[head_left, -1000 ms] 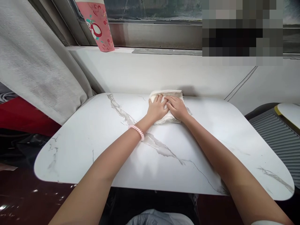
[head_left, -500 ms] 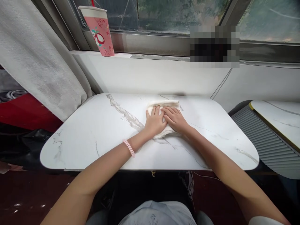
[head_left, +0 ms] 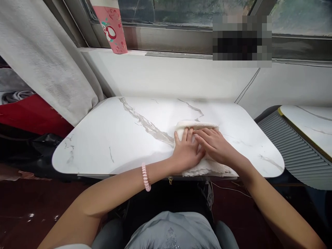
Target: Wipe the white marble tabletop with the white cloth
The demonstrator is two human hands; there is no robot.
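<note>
On the white marble-patterned table [head_left: 88, 138] lies a cream-white cloth [head_left: 204, 167], folded over along its far edge and reaching the table's front edge. My left hand [head_left: 186, 152] lies flat on the cloth with its fingers spread, pressing it down. Partly over the left hand and the cloth rests my right hand [head_left: 214, 143], its fingers stretched out to the left. The middle of the cloth is hidden under both hands. A pink coiled band [head_left: 145, 177] circles my left wrist.
A pink paper cup [head_left: 111, 29] stands on the window sill at the back left. A grey curtain [head_left: 64, 69] hangs at the table's left end. At the right is a second table [head_left: 308, 119] with a ribbed grey side. A small latch [head_left: 170, 180] sits under the front edge.
Both hands and the cloth have slid right and toward me, from the table's middle to its front edge. The view has tipped slightly downward.
</note>
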